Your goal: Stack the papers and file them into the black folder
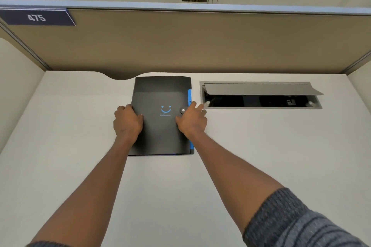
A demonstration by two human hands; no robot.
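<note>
The black folder (160, 94) lies flat and closed on the white desk, with a blue smiley printed on its cover and a round snap button (182, 110) at its right edge. Blue tabs (189, 96) stick out along that right side. My left hand (128, 121) grips the folder's left edge, fingers curled over it. My right hand (191, 119) rests on the right edge beside the snap, fingers spread across the edge and onto the desk. No loose papers are in sight.
A grey cable hatch (261, 95) with its lid propped open is set into the white desk (261, 156) just right of the folder. A tan partition (200, 42) with a "475" label walls the back. Side panels close both ends.
</note>
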